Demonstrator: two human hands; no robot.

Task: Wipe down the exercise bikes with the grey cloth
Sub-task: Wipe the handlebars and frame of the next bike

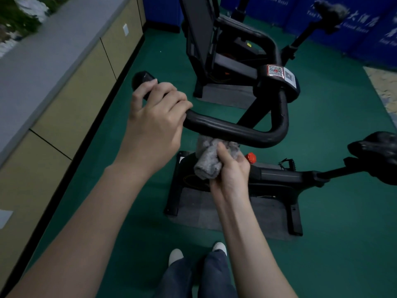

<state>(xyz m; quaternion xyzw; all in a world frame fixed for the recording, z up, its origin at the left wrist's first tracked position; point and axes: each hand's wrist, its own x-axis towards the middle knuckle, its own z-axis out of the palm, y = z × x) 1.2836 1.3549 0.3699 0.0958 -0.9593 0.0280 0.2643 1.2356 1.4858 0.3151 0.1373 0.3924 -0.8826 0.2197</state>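
Left hand (154, 117) gripping handlebar (236, 131) end, right hand (231, 168) clutching grey cloth (209, 160) rolled lengthwise beneath bar

We counted two exercise bikes: near bike (268, 177), far bike (217, 50). One grey cloth (211, 160). Two hands: left hand (154, 123), right hand (231, 173). One red knob (250, 158), two saddles (378, 155) (330, 15), two white shoes (175, 255) (219, 247).
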